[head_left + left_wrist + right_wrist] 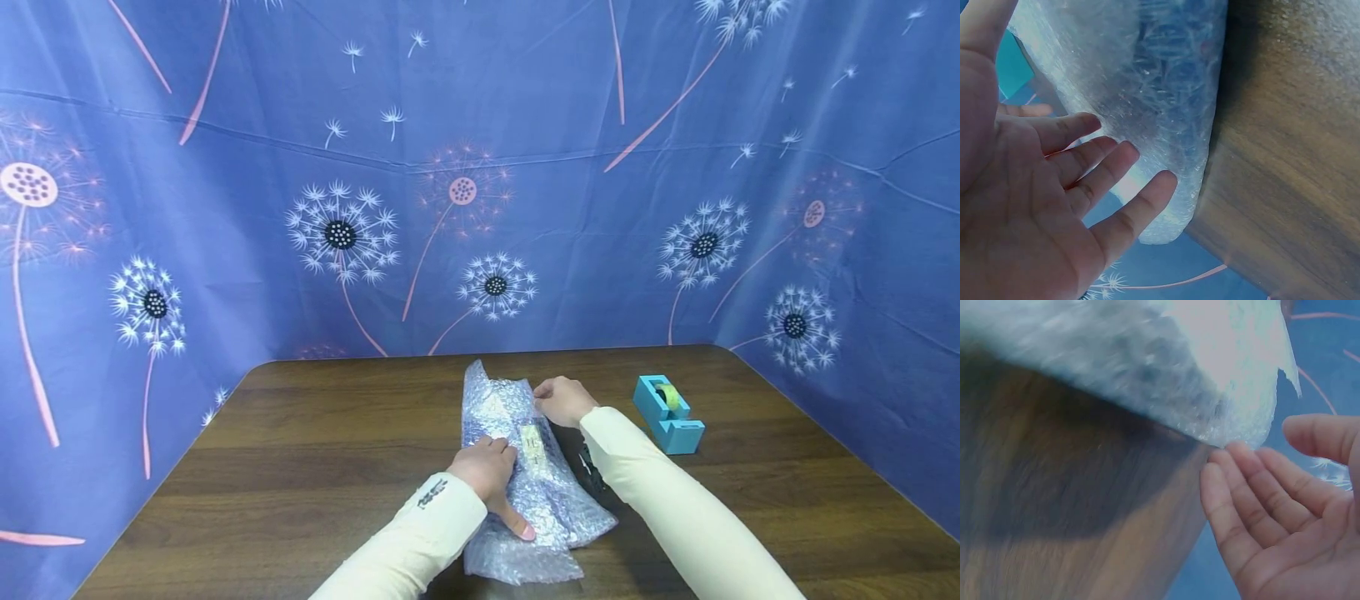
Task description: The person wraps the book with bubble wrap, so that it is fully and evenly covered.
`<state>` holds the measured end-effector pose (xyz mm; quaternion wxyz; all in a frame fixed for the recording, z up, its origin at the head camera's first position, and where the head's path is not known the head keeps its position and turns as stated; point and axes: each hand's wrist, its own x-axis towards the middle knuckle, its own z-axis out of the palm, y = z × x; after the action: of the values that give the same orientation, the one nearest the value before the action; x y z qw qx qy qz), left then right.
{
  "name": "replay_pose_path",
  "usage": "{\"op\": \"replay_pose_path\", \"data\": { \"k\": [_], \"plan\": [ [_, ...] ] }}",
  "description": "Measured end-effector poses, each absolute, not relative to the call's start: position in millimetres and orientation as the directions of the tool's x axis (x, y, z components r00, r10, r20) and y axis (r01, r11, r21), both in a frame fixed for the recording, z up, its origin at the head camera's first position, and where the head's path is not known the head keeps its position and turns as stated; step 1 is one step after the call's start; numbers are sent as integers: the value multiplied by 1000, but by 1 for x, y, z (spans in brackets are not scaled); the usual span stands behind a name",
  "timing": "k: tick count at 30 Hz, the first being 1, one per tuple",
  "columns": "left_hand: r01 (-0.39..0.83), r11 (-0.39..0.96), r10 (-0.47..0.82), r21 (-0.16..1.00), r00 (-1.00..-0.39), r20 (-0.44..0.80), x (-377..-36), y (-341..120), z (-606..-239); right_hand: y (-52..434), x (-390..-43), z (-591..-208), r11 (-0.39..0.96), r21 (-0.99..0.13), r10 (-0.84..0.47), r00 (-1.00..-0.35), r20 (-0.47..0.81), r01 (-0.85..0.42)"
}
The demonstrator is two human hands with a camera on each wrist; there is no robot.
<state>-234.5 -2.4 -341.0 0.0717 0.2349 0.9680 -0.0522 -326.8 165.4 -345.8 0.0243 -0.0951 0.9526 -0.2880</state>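
A bubble-wrapped package (497, 408) lies lengthwise near the middle of the table, its wrap flaring loosely at the near end. Through the plastic a pale yellow patch with dark marks (533, 447) shows. My left hand (487, 471) rests on the package's left side, thumb spread toward the near end. In the left wrist view its fingers (1129, 215) are extended against the bubble wrap (1166, 119). At the far right edge is my right hand (564, 402). In the right wrist view its fairly straight fingertips (1215, 478) touch the wrap's edge (1222, 425), with the thumb apart.
To the right stands a light blue tape dispenser (678, 435) with a yellow-green roll (667, 397). A dark object (591, 471), partly hidden by the right sleeve, lies beside the package. The brown wooden table (315, 442) ends at a blue dandelion-print cloth (570, 208).
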Motion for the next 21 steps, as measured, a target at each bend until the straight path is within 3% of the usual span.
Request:
{"op": "replay_pose_path", "data": {
  "k": [7, 21],
  "plan": [
    [466, 882, 454, -69, -880, -141, -234, -3, -342, 150, -339, -355, 846, -531, -66, -998, -24, -44],
    [462, 883, 450, -81, -883, -132, -232, -2, -339, 138, -344, -364, 817, -575, 26, -996, 89, -30]
  ]
}}
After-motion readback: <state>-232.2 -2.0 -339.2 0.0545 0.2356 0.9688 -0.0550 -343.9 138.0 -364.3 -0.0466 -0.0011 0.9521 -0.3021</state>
